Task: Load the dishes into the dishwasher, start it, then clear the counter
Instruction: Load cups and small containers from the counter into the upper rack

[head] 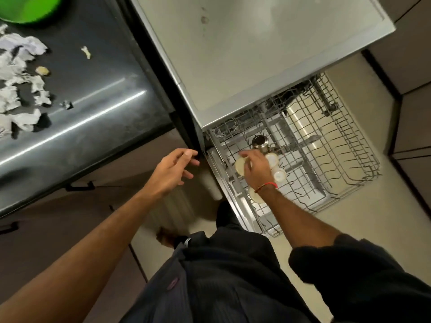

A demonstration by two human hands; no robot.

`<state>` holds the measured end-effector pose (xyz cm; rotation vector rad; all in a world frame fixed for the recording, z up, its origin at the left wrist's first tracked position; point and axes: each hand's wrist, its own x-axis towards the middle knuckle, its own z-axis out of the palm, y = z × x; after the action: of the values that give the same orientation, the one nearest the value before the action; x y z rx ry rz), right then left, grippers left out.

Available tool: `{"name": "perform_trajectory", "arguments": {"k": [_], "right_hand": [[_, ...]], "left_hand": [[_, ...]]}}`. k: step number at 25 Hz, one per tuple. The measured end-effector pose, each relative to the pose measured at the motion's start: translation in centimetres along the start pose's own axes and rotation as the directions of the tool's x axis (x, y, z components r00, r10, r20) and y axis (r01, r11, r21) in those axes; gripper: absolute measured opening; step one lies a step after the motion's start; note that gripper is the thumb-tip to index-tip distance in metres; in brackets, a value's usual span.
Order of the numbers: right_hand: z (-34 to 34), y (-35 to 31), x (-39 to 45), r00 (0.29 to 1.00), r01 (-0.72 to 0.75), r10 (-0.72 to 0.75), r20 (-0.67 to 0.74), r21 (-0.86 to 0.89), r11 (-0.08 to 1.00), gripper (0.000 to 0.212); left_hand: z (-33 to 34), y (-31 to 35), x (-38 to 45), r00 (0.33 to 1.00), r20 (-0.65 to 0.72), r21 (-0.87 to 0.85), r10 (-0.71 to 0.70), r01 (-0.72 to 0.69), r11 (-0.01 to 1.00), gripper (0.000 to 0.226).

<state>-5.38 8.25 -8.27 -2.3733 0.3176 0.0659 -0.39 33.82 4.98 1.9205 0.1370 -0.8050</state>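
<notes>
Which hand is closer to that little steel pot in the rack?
Right. The right hand is just below the steel pot, over the rack; the left hand is off to its left, outside the rack.

Your table (93, 108) lies to your left, and the dishwasher (268, 54) stands just to its right, touching its edge. On the table, torn paper scraps (18, 73) spread along the left side, with a bowl (28, 8) behind them at the far corner and a few small bits (42, 71) just right of the scraps. The dishwasher's lower rack (326, 148) is pulled out over the floor (363, 229) to your right front. In the rack's near-left part a metal cup (260, 142) sits behind several small round dishes (278, 174). Your right grip (256, 169) rests on those dishes; your left grip (173, 171) hangs between the table edge and the rack. Cabinet drawers (70, 206) sit below the table.
</notes>
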Motion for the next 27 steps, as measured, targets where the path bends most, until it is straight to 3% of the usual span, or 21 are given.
{"name": "perform_trajectory", "arguments": {"k": [5, 9, 13, 16, 19, 23, 27], "right_hand": [[4.6, -15.3, -4.8, 0.905, 0.397, -0.418, 0.077, 0.201, 0.896, 0.032], [9.6, -29.3, -7.6, 0.828, 0.444, -0.542, 0.146, 0.421, 0.791, 0.032], [16.3, -41.7, -11.1, 0.732, 0.308, -0.568, 0.377, 0.56, 0.769, 0.029], [21.2, -48.6, -14.0, 0.576, 0.238, -0.579, 0.576, 0.559, 0.794, 0.032], [24.8, -53.7, -16.9, 0.444, 0.177, -0.578, 0.684, 0.565, 0.805, 0.038], [28.2, -58.2, -20.8, 0.31, 0.015, -0.525, 0.792, 0.548, 0.836, 0.044], [29.8, -59.8, -22.6, 0.227, -0.012, -0.493, 0.84, 0.509, 0.861, 0.046]], "left_hand": [[-8.3, -6.3, -6.8, 0.974, -0.21, -0.107, 0.085, -0.109, 0.988, 0.023], [-15.3, -11.8, -13.1, 0.872, -0.48, -0.168, 0.092, -0.194, 0.967, 0.018], [-22.9, -17.3, -20.9, 0.671, -0.741, -0.176, 0.015, -0.215, 0.961, 0.014], [-27.4, -22.2, -26.1, 0.495, -0.863, -0.224, -0.101, -0.198, 0.954, 0.012], [-30.3, -26.5, -30.3, 0.348, -0.918, -0.255, -0.188, -0.156, 0.954, 0.023], [-32.6, -31.5, -34.9, 0.117, -0.947, -0.305, -0.298, -0.047, 0.951, 0.021], [-34.9, -35.9, -38.3, -0.017, -0.918, -0.389, -0.396, 0.234, 0.891, 0.042]]}}
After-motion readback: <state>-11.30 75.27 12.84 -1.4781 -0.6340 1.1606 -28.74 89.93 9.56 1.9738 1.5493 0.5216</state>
